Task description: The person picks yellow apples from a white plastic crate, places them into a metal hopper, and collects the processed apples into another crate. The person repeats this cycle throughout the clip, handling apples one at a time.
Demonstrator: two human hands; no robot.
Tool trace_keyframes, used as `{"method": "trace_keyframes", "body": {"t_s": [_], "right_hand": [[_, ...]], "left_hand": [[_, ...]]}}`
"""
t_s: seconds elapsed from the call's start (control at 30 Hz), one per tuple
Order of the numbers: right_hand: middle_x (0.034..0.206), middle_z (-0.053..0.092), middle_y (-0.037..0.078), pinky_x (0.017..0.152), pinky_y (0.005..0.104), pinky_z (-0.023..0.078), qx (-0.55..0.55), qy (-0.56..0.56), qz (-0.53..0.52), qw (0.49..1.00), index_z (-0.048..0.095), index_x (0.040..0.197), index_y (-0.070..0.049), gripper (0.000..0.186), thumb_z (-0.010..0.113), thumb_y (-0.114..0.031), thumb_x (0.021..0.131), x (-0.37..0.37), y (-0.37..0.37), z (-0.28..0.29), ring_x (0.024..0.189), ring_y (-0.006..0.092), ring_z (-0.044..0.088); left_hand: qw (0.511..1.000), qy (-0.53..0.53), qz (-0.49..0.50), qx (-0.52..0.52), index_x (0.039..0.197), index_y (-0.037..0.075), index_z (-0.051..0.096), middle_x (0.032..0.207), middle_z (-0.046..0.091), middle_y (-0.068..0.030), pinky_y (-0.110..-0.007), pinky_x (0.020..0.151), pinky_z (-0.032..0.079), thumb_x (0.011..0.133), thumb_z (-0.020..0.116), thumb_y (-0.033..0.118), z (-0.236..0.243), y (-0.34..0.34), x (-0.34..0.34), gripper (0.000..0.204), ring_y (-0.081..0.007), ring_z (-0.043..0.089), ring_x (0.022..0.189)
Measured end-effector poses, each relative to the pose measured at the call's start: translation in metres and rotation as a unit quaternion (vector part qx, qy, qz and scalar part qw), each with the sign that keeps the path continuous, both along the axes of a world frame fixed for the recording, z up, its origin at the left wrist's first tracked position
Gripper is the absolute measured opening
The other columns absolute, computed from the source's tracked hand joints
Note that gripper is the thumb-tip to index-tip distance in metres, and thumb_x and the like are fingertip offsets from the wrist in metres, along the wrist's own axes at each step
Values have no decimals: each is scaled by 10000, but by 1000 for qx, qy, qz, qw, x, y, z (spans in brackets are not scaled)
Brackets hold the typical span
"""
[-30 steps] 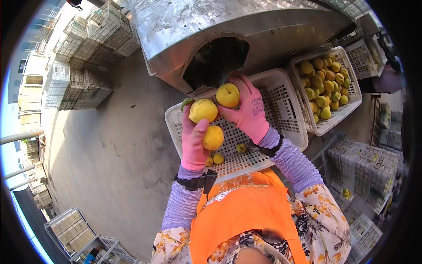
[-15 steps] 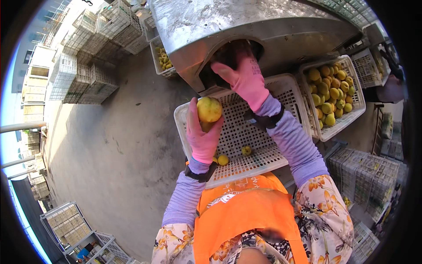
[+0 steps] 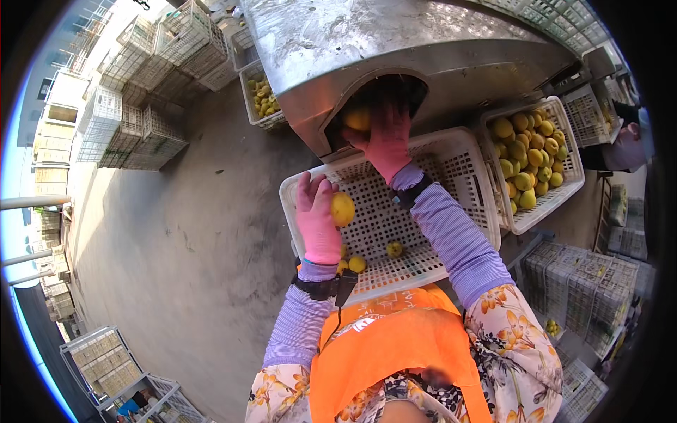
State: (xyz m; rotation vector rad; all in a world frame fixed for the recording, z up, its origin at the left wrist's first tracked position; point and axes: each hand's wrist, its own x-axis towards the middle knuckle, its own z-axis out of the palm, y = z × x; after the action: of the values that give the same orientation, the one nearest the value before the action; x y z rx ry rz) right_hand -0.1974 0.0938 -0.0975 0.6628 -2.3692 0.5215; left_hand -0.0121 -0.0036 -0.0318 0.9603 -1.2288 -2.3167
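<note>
My left hand [image 3: 317, 218] in a pink glove holds a yellow fruit [image 3: 343, 209] over the near left part of a white plastic crate [image 3: 469, 176]. My right hand [image 3: 384, 141], also pink-gloved, reaches into the dark opening of a steel machine [image 3: 451, 67], its fingers around or against another yellow fruit [image 3: 358, 118], partly in shadow. A few small fruits [image 3: 394, 249] lie at the bottom of the crate. At its right stands a crate full of yellow fruit [image 3: 529, 155].
Another fruit crate [image 3: 262, 99] sits left of the machine. Stacked crates [image 3: 141, 134] stand on the concrete floor [image 3: 183, 254] at left, more [image 3: 571, 282] at right. Another person's arm [image 3: 620, 144] shows at the right edge.
One second ago both hands held fruit over the crate. My right hand has since moved up into the opening; my left has come lower and now shows a single fruit.
</note>
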Motion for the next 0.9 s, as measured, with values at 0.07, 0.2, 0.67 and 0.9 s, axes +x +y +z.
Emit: {"method": "trace_keyframes", "body": {"t_s": [0.07,0.2,0.67,0.9], "right_hand": [[1394,547,279,1138,567,363,-5,8,-2,1000,568,1350,39,892,724,-646,802,-8,-13,1,1277,444,530],[1373,572,266,1140,570,349,24,-86,13,996,577,1375,17,921,702,-695,805,-28,-29,50,1294,442,521],[1425,540,206,1190,591,316,-86,-146,89,981,586,1330,-28,844,806,-585,736,82,14,48,1383,452,453],[1419,515,253,1143,597,347,-19,-31,19,999,572,1350,9,890,775,-623,758,-14,-13,7,1354,445,469]], "left_hand": [[896,1,-193,-399,1465,4,447,1380,606,-153,-412,1078,499,984,682,105,-24,-21,21,545,-260,572,1285],[925,110,-51,359,1397,12,521,1326,607,-166,-532,1161,410,1067,559,320,-24,-17,14,453,-327,561,1281],[955,103,-120,-250,1532,79,403,1448,545,-173,-426,1039,507,968,676,54,-4,3,2,627,-318,606,1256],[948,-70,-161,-267,1569,116,375,1536,437,-215,-450,1110,441,1060,508,310,-123,-34,62,560,-329,503,1370]]}}
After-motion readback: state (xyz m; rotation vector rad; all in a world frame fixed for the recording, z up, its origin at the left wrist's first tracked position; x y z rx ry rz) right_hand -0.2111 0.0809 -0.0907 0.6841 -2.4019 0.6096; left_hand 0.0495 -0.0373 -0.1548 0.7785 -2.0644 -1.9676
